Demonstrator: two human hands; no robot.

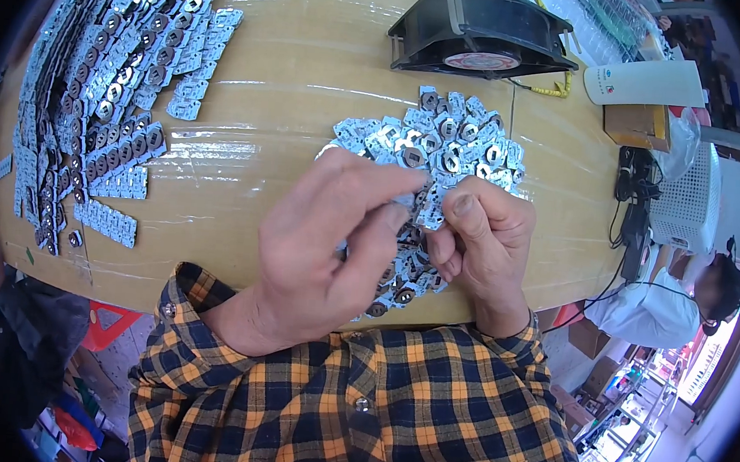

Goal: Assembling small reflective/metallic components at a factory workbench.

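Observation:
My right hand (493, 241) pinches a small pale-blue circuit board (431, 211) between thumb and curled fingers. Close to its left side, my left hand (326, 236) is curled, index finger and thumb brought near each other at the board. What lies between those two fingertips is too small to make out. Under and beyond both hands spreads a loose pile of small circuit boards (489, 149), many bearing a round metal part. Part of this pile is hidden by my hands.
Long stacked rows of circuit-board strips (121, 81) cover the table's (261, 66) left side. A black fan (481, 31) stands at the back, with a white cup (647, 82), a cardboard box (637, 125) and a white basket (687, 199) to the right. Other people are at both sides.

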